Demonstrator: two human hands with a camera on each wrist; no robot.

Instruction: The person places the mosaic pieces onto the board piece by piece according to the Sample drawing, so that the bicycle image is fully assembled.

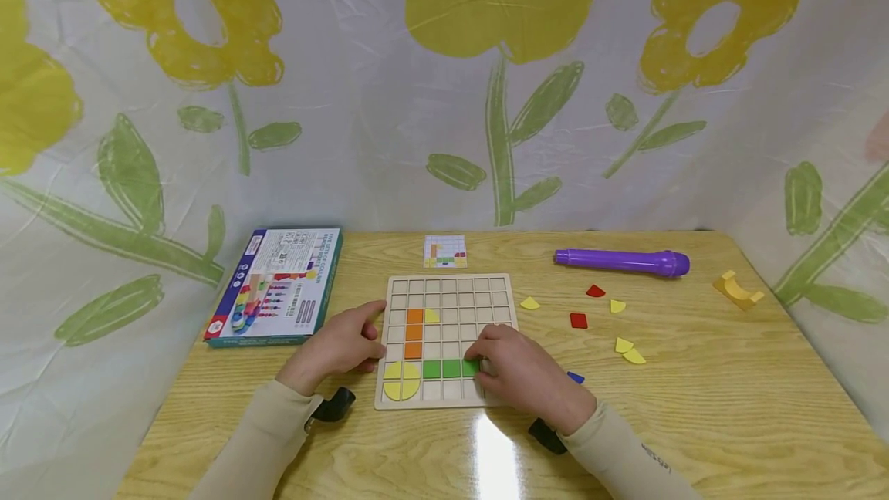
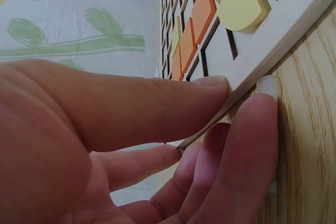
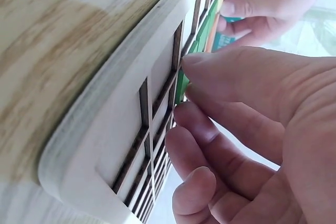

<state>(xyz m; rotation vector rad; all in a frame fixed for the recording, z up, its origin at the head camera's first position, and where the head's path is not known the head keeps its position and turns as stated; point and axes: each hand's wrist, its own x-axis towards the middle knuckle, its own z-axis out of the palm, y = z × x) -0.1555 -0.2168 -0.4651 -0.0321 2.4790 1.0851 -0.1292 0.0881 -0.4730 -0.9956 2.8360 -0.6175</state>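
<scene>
A wooden grid board lies on the table between the hands. In its cells are several yellow quarter-circles, a column of three orange squares with a yellow quarter-circle beside the top one, and a row of green squares. My right hand pinches the rightmost green square between thumb and index finger, at its cell. My left hand rests at the board's left edge; in the left wrist view the thumb of this hand touches the rim, its other fingers loosely bent.
A patterned card lies behind the board, a boxed set at left. To the right are a purple toy microphone, a yellow arched piece, red pieces, loose yellow pieces and a blue piece.
</scene>
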